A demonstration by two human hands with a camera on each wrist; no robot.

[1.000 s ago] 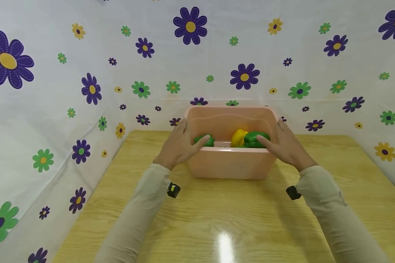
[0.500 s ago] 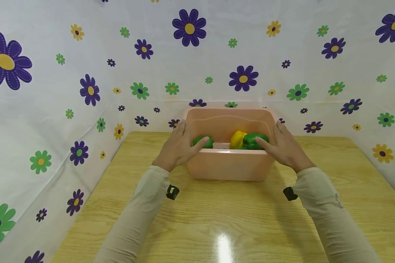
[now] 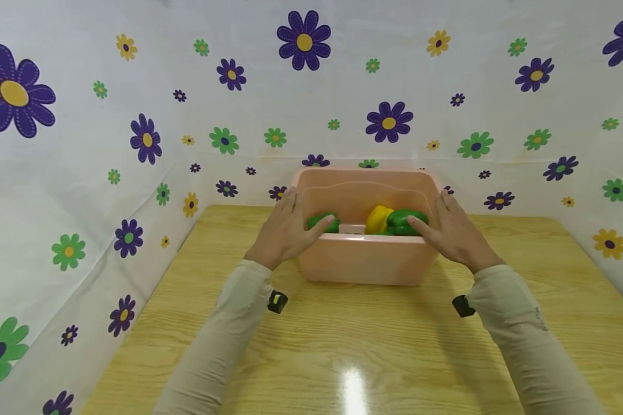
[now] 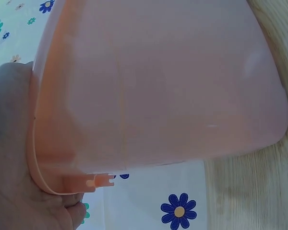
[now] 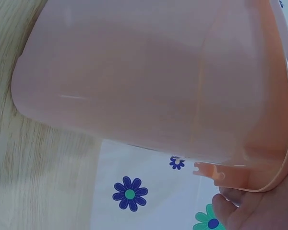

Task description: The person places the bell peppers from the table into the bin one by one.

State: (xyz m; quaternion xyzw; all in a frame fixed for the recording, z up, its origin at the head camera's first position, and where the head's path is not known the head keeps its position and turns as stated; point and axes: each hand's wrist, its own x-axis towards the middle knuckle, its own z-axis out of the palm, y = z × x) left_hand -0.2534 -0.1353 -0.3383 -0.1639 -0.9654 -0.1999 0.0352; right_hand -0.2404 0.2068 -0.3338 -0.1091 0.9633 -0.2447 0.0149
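A pink plastic bin [image 3: 363, 259] stands upright on the table near the back. At its left end my left hand [image 3: 286, 231] grips the rim, thumb over the inner side. My right hand [image 3: 454, 231] holds the opposite end the same way. Both wrist views show fingertips tucked under the bin's rim [image 4: 33, 139], close to a small notched tab. Inside lie a green bell pepper [image 3: 333, 227] by the left thumb, a yellow bell pepper [image 3: 378, 219] and another green one [image 3: 402, 217] near the right thumb. A further bit of green shows low down; the front wall hides the rest.
The wooden table [image 3: 342, 340] runs out in front of the bin and to both sides. Behind it and at the left hangs a white cloth [image 3: 332, 86] printed with flowers. A small black device [image 3: 277, 301] sits at each wrist.
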